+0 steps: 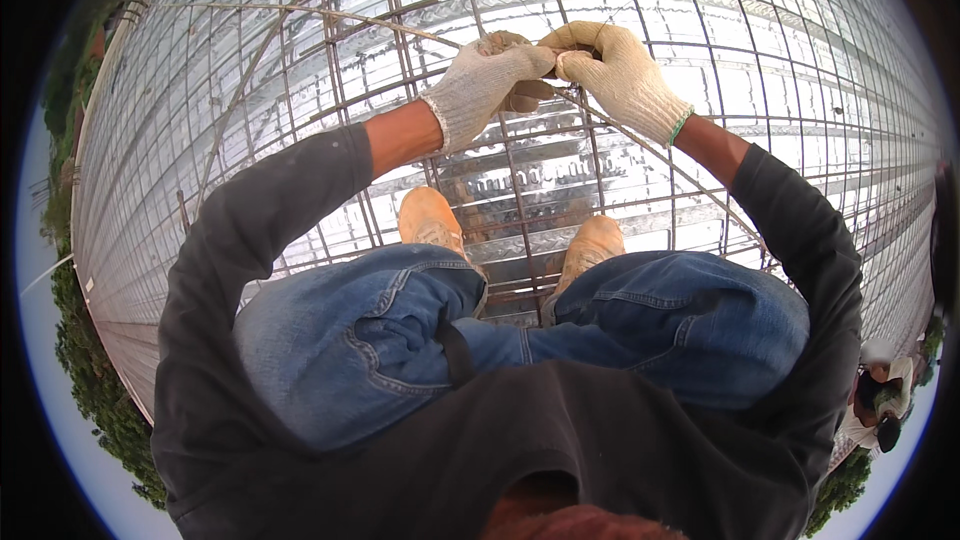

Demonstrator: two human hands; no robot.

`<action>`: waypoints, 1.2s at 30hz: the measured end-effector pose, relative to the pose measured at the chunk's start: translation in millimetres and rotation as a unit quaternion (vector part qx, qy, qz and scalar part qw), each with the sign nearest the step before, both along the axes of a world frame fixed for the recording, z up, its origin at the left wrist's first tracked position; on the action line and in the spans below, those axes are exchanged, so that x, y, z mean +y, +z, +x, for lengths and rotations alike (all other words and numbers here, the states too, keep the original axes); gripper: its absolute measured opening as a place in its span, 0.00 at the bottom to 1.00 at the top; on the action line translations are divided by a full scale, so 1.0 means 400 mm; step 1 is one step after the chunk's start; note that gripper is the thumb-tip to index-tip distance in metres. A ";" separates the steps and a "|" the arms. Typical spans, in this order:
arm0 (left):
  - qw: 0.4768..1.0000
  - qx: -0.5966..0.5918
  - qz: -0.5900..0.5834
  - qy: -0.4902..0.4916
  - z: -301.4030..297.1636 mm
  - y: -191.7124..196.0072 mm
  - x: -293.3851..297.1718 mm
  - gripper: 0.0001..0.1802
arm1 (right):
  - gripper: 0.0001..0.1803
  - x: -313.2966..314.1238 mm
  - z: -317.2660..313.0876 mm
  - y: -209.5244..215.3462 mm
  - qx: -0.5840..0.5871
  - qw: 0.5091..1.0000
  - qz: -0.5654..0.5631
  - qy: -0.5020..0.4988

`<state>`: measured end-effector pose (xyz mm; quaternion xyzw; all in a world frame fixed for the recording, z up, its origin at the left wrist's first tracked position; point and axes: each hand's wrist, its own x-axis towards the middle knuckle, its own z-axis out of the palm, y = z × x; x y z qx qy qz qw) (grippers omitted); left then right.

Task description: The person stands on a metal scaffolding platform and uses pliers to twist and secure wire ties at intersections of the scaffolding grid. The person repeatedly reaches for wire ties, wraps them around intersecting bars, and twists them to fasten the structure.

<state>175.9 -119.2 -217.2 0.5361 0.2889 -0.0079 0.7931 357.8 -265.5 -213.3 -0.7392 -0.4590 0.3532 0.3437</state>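
Knees in blue jeans (400, 340) fill the lower frame, tan boots (432, 220) standing on the rebar grid (250, 120). Above centre, the gloved left hand (485, 80) and right hand (615, 70) pinch something small at a bar crossing (560, 65); I cannot tell what. Tying looks unfinished here. Mesh spreads wide, its edge curving along the left frame.

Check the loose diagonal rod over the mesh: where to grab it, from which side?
Grip the thin rod on its bare stretch left of the gloved hands, from above. It lies flat, slanting across the rebar grid, so fingers probably close across it best. Left hand and right hand already crowd its near end.
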 end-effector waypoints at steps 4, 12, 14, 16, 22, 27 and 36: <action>0.999 0.028 0.007 -0.024 0.000 0.010 0.012 0.16 | 0.21 -0.006 -0.015 -0.005 0.074 0.997 -0.001 -0.025; 0.999 -0.001 0.023 0.041 0.033 0.002 0.023 0.15 | 0.22 -0.027 0.026 0.000 0.170 0.967 0.038 -0.187; 0.998 -0.015 0.024 0.062 0.050 0.012 0.018 0.14 | 0.22 -0.029 0.041 -0.003 0.177 0.960 0.051 -0.210; 0.996 -0.022 0.025 0.088 0.062 0.002 0.027 0.14 | 0.21 -0.019 0.038 0.015 0.183 0.952 0.072 -0.236; 0.992 -0.025 0.042 0.115 0.060 0.004 0.045 0.14 | 0.21 -0.014 0.021 0.039 0.166 0.955 0.101 -0.224; 0.990 -0.027 0.055 0.126 0.063 0.011 0.050 0.16 | 0.21 -0.018 0.022 0.040 0.156 0.961 0.095 -0.206; 0.997 -0.033 -0.055 0.041 0.031 -0.037 0.164 0.10 | 0.13 0.039 0.035 0.105 0.187 0.972 0.112 -0.085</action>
